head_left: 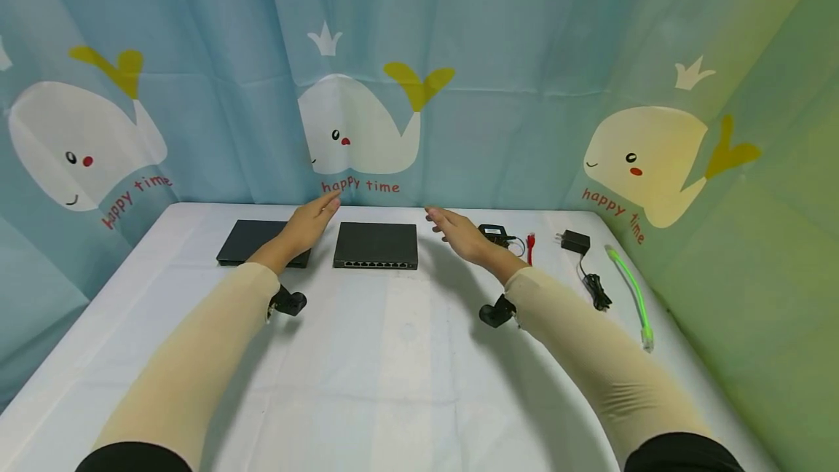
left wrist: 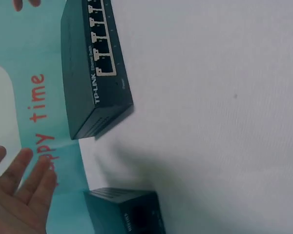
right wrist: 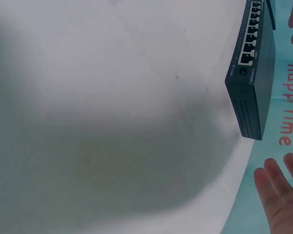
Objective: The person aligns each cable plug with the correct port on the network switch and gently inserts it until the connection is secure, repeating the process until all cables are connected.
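A black TP-LINK Ethernet switch (head_left: 375, 240) lies on the table between my two hands, its row of ports facing me. My left hand (head_left: 308, 228), fingers straight, hovers left of the switch and overlaps a second flat black box (head_left: 245, 237) in the head view. To the right of the switch, my right hand (head_left: 462, 236) is held up with fingers extended and slightly spread. Neither hand holds anything. The left wrist view shows the spread left fingers (left wrist: 39, 183) beside the switch's end; the right wrist view shows the right fingers (right wrist: 278, 183) off its other end.
Behind the right forearm lie a small black device (head_left: 491, 230) with a thin cord and a red cable (head_left: 530, 248). Farther right are a black power adapter (head_left: 575, 242) with its bundled cord and a green network cable (head_left: 632, 286). A whale-print curtain (head_left: 511, 130) borders the white table (head_left: 393, 384).
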